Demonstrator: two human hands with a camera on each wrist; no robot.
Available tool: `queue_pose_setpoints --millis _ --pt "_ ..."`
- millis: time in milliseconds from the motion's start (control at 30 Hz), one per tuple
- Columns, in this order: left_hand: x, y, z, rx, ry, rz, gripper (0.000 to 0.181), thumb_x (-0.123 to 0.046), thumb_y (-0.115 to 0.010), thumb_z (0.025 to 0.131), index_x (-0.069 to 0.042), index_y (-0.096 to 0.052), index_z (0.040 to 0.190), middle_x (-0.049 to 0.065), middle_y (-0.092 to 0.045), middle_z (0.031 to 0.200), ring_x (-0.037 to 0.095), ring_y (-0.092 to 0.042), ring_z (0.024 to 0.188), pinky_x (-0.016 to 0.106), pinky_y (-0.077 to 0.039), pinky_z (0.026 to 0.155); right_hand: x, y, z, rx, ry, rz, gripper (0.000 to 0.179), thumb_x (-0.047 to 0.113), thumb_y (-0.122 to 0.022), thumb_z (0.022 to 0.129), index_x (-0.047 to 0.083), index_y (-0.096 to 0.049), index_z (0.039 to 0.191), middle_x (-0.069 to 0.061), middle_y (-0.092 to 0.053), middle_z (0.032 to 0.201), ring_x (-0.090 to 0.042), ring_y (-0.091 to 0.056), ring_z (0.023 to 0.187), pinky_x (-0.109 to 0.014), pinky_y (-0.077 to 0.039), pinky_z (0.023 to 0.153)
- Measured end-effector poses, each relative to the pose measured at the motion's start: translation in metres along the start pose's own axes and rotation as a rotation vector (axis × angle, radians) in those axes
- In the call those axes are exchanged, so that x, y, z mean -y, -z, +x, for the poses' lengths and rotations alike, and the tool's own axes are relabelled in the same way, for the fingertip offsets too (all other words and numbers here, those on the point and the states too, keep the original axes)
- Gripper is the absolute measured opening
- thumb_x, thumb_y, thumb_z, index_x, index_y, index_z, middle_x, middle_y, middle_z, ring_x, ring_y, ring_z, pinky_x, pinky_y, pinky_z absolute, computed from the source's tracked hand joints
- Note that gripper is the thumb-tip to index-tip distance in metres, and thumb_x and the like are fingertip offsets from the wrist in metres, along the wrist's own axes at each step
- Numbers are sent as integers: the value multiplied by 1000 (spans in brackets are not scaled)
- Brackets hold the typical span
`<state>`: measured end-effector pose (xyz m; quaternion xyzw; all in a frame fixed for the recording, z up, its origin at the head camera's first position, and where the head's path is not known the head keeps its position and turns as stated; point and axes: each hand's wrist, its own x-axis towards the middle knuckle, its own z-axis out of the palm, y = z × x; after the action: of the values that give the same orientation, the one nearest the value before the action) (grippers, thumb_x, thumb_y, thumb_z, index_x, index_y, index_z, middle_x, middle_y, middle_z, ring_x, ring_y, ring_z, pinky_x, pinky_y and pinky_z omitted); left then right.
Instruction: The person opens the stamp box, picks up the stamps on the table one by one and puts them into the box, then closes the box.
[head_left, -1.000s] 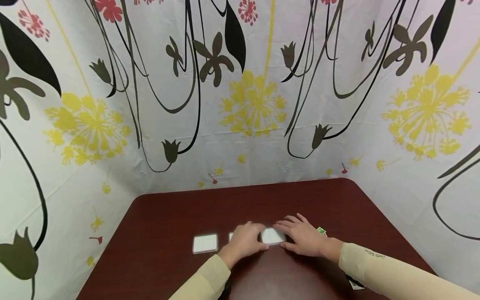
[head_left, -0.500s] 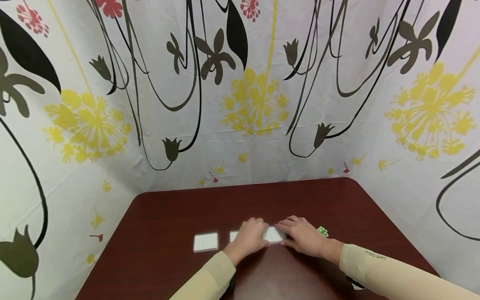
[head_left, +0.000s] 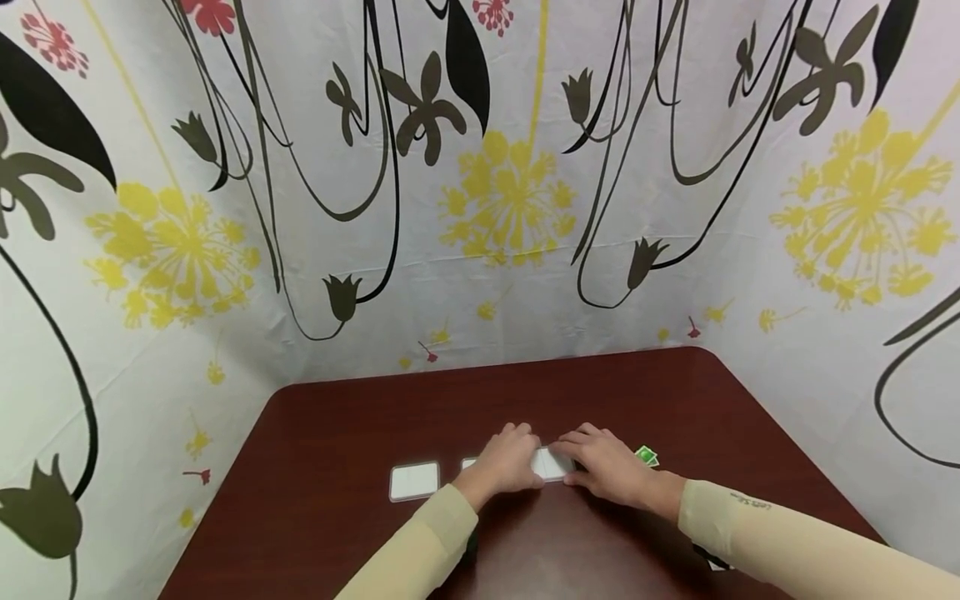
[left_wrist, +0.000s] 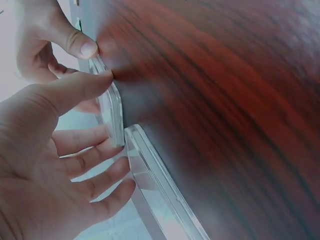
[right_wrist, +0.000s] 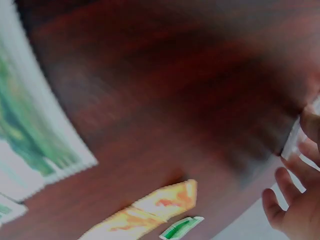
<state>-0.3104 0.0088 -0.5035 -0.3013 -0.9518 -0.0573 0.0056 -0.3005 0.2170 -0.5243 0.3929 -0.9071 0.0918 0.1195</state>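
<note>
A flat clear plastic case (head_left: 551,464) with a white inside lies on the table between both hands. My left hand (head_left: 504,462) holds its left end; in the left wrist view, the thumb is on the near edge and the fingers reach round the far side. On the right end, my right hand (head_left: 609,467) grips the same case, its thumb also on the near edge. A second case (left_wrist: 155,180) sits beside the held one in the left wrist view, mostly hidden behind my left hand in the head view. Further left lies a third case (head_left: 414,482).
Small green stamps (head_left: 646,456) lie just beyond my right hand on the dark red table (head_left: 337,425). The right wrist view shows orange stamps (right_wrist: 165,202), a small green stamp (right_wrist: 181,227) and a large green stamp-like sheet (right_wrist: 75,155). A patterned curtain (head_left: 450,317) surrounds the table.
My left hand has shifted a little right and away from me, covering more of the held case's left end. My right hand stays nearly in place on the right end.
</note>
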Motion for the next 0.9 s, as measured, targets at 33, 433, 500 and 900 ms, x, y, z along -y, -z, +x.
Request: queue_pose_setpoints --millis 33,433,500,900 --pt "0 0 0 1 3 6 41 -45 -77 64 -17 -65 91 -5 -50 89 15 -44 78 30 -40 59 1 1 1 10 1 5 52 36 -72 77 21 -56 124 5 -56 117 -15 -46 101 -39 -41 73" --pt "-4 1 4 -8 28 61 36 -48 -79 58 -22 -59 74 -5 -49 85 16 -42 79 38 -39 67 3 1 5 48 -12 -53 51 37 -71 77 21 -57 123 6 -56 116 -15 -46 102 -38 -40 73" --pt "-3 0 5 -8 24 45 38 -48 -78 58 -21 -60 78 -5 -48 83 15 -40 77 35 -39 64 2 1 4 42 -11 -71 52 37 -72 76 21 -57 123 5 -56 116 -15 -46 101 -38 -41 73" --pt "3 -2 6 -15 5 -5 44 -48 -78 57 -19 -62 86 -7 -49 76 10 -44 67 27 -39 54 2 1 3 11 30 -85 53 35 -73 75 18 -58 123 3 -56 116 -16 -46 99 -38 -41 73"
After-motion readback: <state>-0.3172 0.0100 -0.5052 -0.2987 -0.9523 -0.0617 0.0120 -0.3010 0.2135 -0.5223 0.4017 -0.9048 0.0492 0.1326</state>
